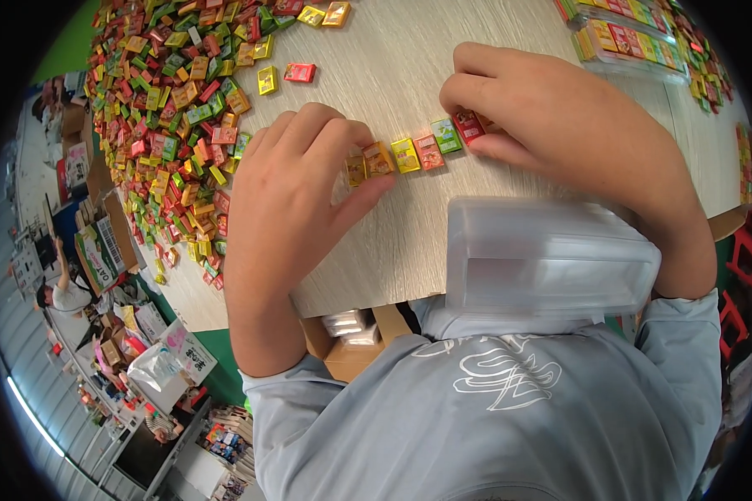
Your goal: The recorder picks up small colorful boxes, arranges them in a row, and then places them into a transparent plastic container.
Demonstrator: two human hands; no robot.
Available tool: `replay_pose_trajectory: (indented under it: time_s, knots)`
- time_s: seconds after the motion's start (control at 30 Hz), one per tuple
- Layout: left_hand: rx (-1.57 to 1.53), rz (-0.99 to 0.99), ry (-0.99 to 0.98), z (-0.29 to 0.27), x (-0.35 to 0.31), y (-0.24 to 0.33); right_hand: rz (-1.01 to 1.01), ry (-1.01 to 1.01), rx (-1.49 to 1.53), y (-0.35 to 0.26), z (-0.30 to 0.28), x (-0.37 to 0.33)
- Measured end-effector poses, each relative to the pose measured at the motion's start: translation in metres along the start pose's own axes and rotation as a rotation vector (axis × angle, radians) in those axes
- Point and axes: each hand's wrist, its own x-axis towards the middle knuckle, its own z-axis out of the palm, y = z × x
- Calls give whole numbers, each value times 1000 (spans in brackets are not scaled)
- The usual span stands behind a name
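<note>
Several small, flat, candy-like packs lie in a short row on the table. A yellow pack (405,155), a pink-red pack (429,151) and a green pack (446,136) show uncovered in the middle. At the left end, my left hand (297,171) closes its thumb and fingers round an orange pack (378,158), with a yellowish one beside it. My right hand (518,108) pinches a red pack (468,127) at the right end; its fingers partly hide another pack there. A clear plastic box (551,267) sits at the table's near edge, close to my body.
A big heap of mixed colourful packs (175,117) covers the table's left side. A loose red pack (300,73) lies apart. Clear trays filled with packs (631,46) stand at far right. Below the edge is an open cardboard box (359,355).
</note>
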Motion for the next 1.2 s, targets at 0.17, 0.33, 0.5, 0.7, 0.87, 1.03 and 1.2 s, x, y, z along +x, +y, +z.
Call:
replay_pose_trajectory:
  time_s: [0.17,0.33,0.5,0.7,0.87,1.03,1.2]
  knots:
    - [-33,54,127,8,6,3,115,-79,-14,-3,-16,-4]
    - [-77,128,291,32,22,21,37,-45,-58,-4,-21,-12]
    - [-1,140,288,52,28,25,67,31,-113,-1,-27,-16]
    - [63,120,257,59,29,27,22,21,-153,-3,-27,-18]
    - [41,117,251,49,25,21,21,1,-99,0,-18,-14]
    - [82,43,62,20,12,14,68,-49,-39,-2,-10,-14]
    - [-3,33,-11,12,7,7,68,-54,-27,-5,-9,-11]
